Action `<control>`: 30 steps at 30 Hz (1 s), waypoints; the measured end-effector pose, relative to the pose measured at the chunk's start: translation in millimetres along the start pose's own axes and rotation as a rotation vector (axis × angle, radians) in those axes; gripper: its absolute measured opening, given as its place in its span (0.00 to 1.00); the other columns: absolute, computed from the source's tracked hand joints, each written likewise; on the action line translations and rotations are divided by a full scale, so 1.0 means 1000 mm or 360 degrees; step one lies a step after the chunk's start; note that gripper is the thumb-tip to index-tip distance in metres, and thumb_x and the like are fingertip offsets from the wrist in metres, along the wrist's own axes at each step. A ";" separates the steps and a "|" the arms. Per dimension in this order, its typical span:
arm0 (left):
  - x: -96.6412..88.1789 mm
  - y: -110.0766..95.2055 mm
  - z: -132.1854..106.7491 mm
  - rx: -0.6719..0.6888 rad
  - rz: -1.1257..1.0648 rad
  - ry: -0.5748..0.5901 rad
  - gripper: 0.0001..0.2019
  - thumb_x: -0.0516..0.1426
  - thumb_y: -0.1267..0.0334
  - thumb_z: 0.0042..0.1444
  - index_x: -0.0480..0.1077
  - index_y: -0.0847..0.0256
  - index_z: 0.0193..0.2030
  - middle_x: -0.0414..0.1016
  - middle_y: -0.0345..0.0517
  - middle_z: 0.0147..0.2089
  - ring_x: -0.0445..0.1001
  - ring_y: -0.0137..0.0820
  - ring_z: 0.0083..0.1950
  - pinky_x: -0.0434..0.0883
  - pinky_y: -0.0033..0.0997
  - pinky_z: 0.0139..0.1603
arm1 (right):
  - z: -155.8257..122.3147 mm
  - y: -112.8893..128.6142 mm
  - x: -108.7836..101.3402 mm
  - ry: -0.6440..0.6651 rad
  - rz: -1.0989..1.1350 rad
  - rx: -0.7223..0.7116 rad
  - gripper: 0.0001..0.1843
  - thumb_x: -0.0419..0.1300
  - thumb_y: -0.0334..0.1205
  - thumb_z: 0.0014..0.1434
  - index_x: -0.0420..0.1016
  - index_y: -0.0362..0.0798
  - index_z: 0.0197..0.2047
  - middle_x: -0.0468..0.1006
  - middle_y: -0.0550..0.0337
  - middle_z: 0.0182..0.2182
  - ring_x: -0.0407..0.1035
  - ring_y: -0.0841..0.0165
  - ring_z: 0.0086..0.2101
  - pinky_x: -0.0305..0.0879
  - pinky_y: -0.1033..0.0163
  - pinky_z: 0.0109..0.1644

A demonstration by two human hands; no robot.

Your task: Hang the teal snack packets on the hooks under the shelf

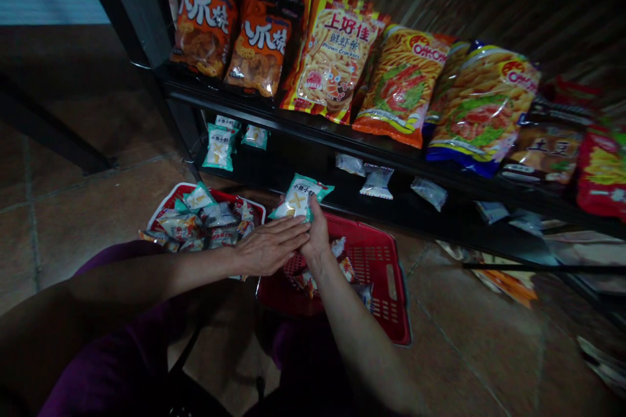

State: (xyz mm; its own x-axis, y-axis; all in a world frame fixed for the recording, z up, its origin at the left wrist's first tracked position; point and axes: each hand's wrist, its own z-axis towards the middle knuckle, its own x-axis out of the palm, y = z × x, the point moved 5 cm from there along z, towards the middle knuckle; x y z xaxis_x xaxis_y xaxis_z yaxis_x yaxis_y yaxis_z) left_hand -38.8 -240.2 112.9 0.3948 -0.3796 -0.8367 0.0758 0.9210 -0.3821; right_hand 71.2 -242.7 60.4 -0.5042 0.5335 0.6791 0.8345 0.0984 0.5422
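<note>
A small white and teal snack bag [298, 199] with a picture of yellow snack pieces is held up before the lower shelf. My right hand [317, 234] grips it, thumb along its right side. My left hand [274, 244] lies across the bag's bottom edge and meets the right hand, its fingers straight and flat. Below the hands stands a red basket [388, 267] with some small snack bags inside. To its left, another red basket [259, 210] with a white rim is heaped with small packets, a teal one [198, 197] on top.
Matching teal bags [218, 146] stand at the left of the lower shelf [288, 166], with several silvery packets [377, 181] farther right. Large snack bags [337, 55] line the shelf above. A black post [141, 32] rises at left; papers [503, 273] lie on the tiled floor at right.
</note>
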 end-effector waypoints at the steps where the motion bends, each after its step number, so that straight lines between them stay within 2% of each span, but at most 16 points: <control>1: 0.000 -0.001 0.000 0.0020 -0.0009 0.0007 0.23 0.49 0.68 0.58 0.60 0.68 0.61 0.58 0.56 0.65 0.48 0.37 0.69 0.54 0.44 0.67 | -0.002 0.001 0.002 0.0025 0.0037 0.0030 0.23 0.55 0.57 0.56 0.74 0.45 0.41 0.80 0.57 0.28 0.74 0.67 0.28 0.73 0.60 0.37; 5: -0.002 -0.001 -0.001 0.0086 0.0004 0.0052 0.24 0.49 0.67 0.58 0.59 0.67 0.62 0.56 0.54 0.66 0.46 0.37 0.70 0.52 0.44 0.68 | -0.004 0.001 0.009 0.0144 0.0194 0.0148 0.26 0.52 0.58 0.57 0.74 0.44 0.44 0.81 0.54 0.31 0.75 0.64 0.30 0.74 0.57 0.39; 9: -0.008 -0.002 -0.001 0.0150 0.0018 0.0032 0.22 0.48 0.67 0.59 0.59 0.68 0.61 0.58 0.54 0.65 0.46 0.35 0.69 0.51 0.42 0.68 | -0.001 0.000 0.005 0.0096 0.0258 0.0158 0.24 0.54 0.58 0.57 0.75 0.45 0.40 0.81 0.55 0.32 0.75 0.66 0.30 0.73 0.59 0.41; 15: -0.020 -0.005 0.000 0.0168 -0.0032 -0.0115 0.22 0.49 0.67 0.59 0.58 0.68 0.61 0.57 0.57 0.65 0.45 0.38 0.70 0.52 0.45 0.68 | -0.001 0.005 0.003 0.0081 0.0215 0.0187 0.23 0.56 0.56 0.56 0.75 0.44 0.41 0.81 0.56 0.32 0.75 0.65 0.32 0.73 0.59 0.43; 18: -0.028 -0.002 0.000 0.0074 -0.0152 -0.0273 0.26 0.49 0.68 0.59 0.52 0.64 0.65 0.53 0.56 0.67 0.45 0.38 0.70 0.55 0.46 0.67 | -0.005 0.012 0.008 0.0052 0.0159 0.0056 0.21 0.54 0.55 0.58 0.74 0.45 0.42 0.81 0.56 0.34 0.75 0.66 0.35 0.72 0.61 0.44; 20: -0.035 0.009 0.000 -0.0105 -0.0257 -0.0451 0.28 0.48 0.68 0.59 0.48 0.61 0.66 0.50 0.55 0.68 0.46 0.38 0.70 0.55 0.46 0.66 | -0.007 0.015 0.012 0.0044 0.0082 -0.0051 0.20 0.55 0.53 0.58 0.74 0.47 0.43 0.81 0.57 0.36 0.75 0.65 0.38 0.73 0.61 0.43; 22: -0.042 0.026 -0.001 -0.0390 -0.0375 -0.0639 0.27 0.49 0.65 0.60 0.49 0.60 0.66 0.49 0.55 0.69 0.48 0.39 0.69 0.54 0.47 0.66 | -0.008 0.013 0.014 0.0061 -0.0003 -0.0061 0.20 0.56 0.53 0.56 0.74 0.48 0.44 0.80 0.57 0.38 0.75 0.63 0.39 0.73 0.59 0.42; 24: -0.043 0.048 -0.003 -0.0757 -0.0570 -0.0747 0.25 0.50 0.60 0.60 0.54 0.61 0.64 0.55 0.55 0.66 0.54 0.40 0.67 0.56 0.47 0.65 | -0.008 0.008 0.014 0.0083 -0.0064 -0.0016 0.21 0.57 0.54 0.55 0.73 0.48 0.45 0.80 0.56 0.39 0.75 0.60 0.41 0.73 0.56 0.42; 27: -0.034 0.076 -0.007 -0.1323 -0.1106 -0.0799 0.24 0.53 0.53 0.57 0.63 0.63 0.57 0.68 0.55 0.57 0.67 0.40 0.58 0.64 0.42 0.58 | -0.006 0.001 0.012 0.0106 -0.0106 0.0018 0.22 0.58 0.54 0.54 0.72 0.47 0.46 0.80 0.54 0.38 0.75 0.59 0.41 0.73 0.54 0.43; 30: -0.022 0.087 -0.009 -0.1666 -0.1749 -0.0919 0.23 0.57 0.47 0.51 0.71 0.64 0.46 0.76 0.52 0.45 0.73 0.38 0.47 0.69 0.37 0.48 | -0.004 -0.005 0.010 0.0087 -0.0143 0.0071 0.23 0.59 0.53 0.53 0.73 0.46 0.45 0.81 0.53 0.37 0.75 0.58 0.40 0.73 0.53 0.42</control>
State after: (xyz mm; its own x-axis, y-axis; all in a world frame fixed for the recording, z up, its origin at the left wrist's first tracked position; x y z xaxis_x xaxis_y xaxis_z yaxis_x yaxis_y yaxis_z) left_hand -48.9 -152.2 95.1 0.8647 -0.4748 0.1641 0.0109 -0.3088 -0.9511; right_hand 61.2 -241.3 66.5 -0.5878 0.4742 0.6555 0.7938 0.1819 0.5803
